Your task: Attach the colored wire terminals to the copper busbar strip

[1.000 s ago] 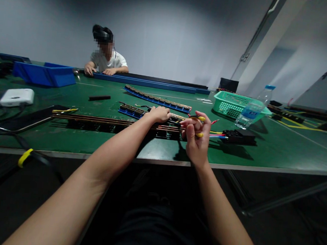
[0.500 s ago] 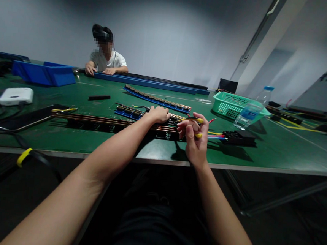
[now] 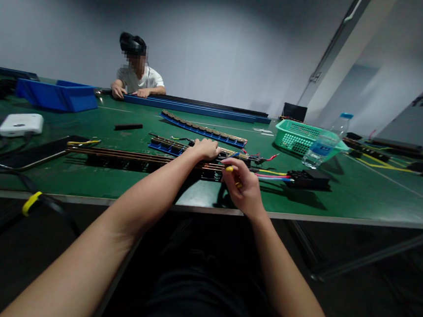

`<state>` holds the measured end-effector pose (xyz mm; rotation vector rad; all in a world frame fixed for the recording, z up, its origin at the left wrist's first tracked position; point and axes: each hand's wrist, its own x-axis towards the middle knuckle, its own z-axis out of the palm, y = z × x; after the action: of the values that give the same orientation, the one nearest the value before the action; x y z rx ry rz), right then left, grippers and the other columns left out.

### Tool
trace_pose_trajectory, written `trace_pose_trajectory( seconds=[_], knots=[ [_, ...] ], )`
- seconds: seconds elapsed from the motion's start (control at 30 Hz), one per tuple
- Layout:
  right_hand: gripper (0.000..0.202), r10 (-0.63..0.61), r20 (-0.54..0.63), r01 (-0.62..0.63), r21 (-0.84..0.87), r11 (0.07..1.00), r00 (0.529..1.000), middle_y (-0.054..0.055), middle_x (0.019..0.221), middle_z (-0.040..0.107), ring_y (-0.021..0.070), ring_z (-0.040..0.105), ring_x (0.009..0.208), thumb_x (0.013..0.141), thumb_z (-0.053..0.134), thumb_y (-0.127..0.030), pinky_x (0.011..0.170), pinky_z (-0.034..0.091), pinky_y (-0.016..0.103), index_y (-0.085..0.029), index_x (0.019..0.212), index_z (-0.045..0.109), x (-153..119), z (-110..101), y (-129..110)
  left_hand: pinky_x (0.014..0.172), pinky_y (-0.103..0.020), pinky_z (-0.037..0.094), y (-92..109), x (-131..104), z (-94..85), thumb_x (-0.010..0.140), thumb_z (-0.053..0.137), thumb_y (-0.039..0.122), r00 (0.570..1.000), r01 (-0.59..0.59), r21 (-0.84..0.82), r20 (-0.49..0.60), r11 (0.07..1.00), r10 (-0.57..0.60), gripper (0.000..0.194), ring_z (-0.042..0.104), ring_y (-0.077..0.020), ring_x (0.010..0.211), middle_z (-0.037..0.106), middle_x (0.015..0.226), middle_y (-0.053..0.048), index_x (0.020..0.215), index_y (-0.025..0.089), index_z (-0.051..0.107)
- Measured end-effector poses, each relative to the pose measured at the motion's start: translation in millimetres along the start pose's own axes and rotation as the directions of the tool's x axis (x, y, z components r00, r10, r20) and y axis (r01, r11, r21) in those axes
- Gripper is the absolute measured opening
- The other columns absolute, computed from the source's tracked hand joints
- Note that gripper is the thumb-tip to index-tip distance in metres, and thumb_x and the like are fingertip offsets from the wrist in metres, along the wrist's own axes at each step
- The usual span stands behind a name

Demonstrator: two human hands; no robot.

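Observation:
A long black strip with copper rails lies across the green table in front of me. My left hand is closed over its right-hand part, fingers curled over the far side and fingertips mostly hidden. Just to the right, my right hand grips a pair of pliers with black and yellow handles. The pliers' jaws are hidden behind my fingers, close to the rails. Coloured wires run from the strip's right end to a black connector block.
Behind lie a shorter blue-based strip and a curved one. A green basket and a water bottle stand right. Left are a phone, a white box and a blue bin. A co-worker sits opposite.
My right hand has turned over and moved slightly left and down, bringing the pliers from a raised, palm-up hold to the strip. My left hand has stayed in place.

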<state>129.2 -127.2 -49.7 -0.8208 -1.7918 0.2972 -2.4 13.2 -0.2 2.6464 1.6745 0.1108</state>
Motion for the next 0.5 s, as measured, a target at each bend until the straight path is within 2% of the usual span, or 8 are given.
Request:
trace_pose_trajectory(
  seconds=[0.07, 0.13, 0.23, 0.3, 0.4, 0.5],
  knots=[
    [0.017, -0.061, 0.098, 0.069, -0.088, 0.994, 0.993, -0.007, 0.06, 0.046, 0.0071, 0.036, 0.048, 0.097, 0.052, -0.028, 0.049, 0.03, 0.022, -0.024, 0.112, 0.06, -1.0, 0.6, -2.0, 0.105, -0.055, 0.038, -0.5, 0.6, 0.1, 0.102, 0.031, 0.042, 1.0, -0.002, -0.002, -0.004, 1.0, 0.002, 0.046, 0.053, -0.0339, 0.126, 0.061, 0.136, -0.016, 0.126, 0.019, 0.062],
    [0.018, -0.066, 0.104, 0.077, -0.103, 0.992, 0.992, -0.008, 0.059, 0.044, 0.0068, 0.034, 0.046, 0.096, 0.052, -0.027, 0.048, 0.03, 0.022, -0.024, 0.112, 0.06, -0.8, 1.4, -2.1, 0.104, -0.055, 0.038, -0.6, 0.7, 0.1, 0.102, 0.031, 0.041, 1.0, -0.002, -0.004, -0.005, 1.0, 0.002, 0.046, 0.053, -0.0344, 0.126, 0.061, 0.136, -0.017, 0.126, 0.018, 0.062],
    [0.021, 0.033, -0.083, -0.03, 0.039, 0.999, 0.996, -0.005, 0.069, 0.055, 0.0076, 0.042, 0.049, 0.097, 0.054, -0.032, 0.047, 0.034, 0.021, -0.024, 0.116, 0.055, 1.1, 1.3, 0.0, 0.104, -0.056, 0.038, -0.1, -0.1, 0.1, 0.102, 0.031, 0.044, 1.0, 0.003, 0.001, -0.005, 1.0, -0.003, 0.047, 0.054, -0.0342, 0.125, 0.06, 0.136, -0.017, 0.125, 0.018, 0.062],
    [0.025, 0.092, -0.239, -0.053, 0.165, 0.985, 0.967, -0.002, 0.08, 0.062, 0.0079, 0.049, 0.051, 0.097, 0.054, -0.036, 0.047, 0.038, 0.022, -0.024, 0.119, 0.052, 3.3, -0.2, 0.1, 0.104, -0.055, 0.038, -0.2, -0.4, 0.7, 0.102, 0.031, 0.046, 1.0, 0.003, 0.004, -0.013, 1.0, -0.003, 0.047, 0.054, -0.0337, 0.125, 0.061, 0.136, -0.016, 0.124, 0.019, 0.062],
    [0.024, 0.075, -0.388, 0.03, 0.259, 0.965, 0.919, -0.002, 0.081, 0.063, 0.0075, 0.051, 0.05, 0.098, 0.053, -0.038, 0.047, 0.041, 0.022, -0.026, 0.118, 0.051, 7.8, -4.8, -5.0, 0.104, -0.055, 0.039, -1.4, 0.1, 2.3, 0.102, 0.031, 0.047, 1.0, -0.003, 0.003, -0.025, 1.0, 0.003, 0.047, 0.054, -0.0338, 0.124, 0.061, 0.136, -0.016, 0.124, 0.019, 0.061],
    [0.02, 0.021, -0.503, 0.115, 0.237, 0.965, 0.864, -0.003, 0.076, 0.06, 0.0071, 0.048, 0.045, 0.097, 0.053, -0.039, 0.042, 0.038, 0.022, -0.027, 0.114, 0.053, 15.6, -13.5, -11.8, 0.103, -0.055, 0.04, -2.5, 0.5, 3.4, 0.102, 0.03, 0.046, 0.999, -0.011, 0.004, -0.031, 1.0, 0.011, 0.049, 0.055, -0.0353, 0.124, 0.061, 0.135, -0.018, 0.125, 0.016, 0.061]
  ],
)
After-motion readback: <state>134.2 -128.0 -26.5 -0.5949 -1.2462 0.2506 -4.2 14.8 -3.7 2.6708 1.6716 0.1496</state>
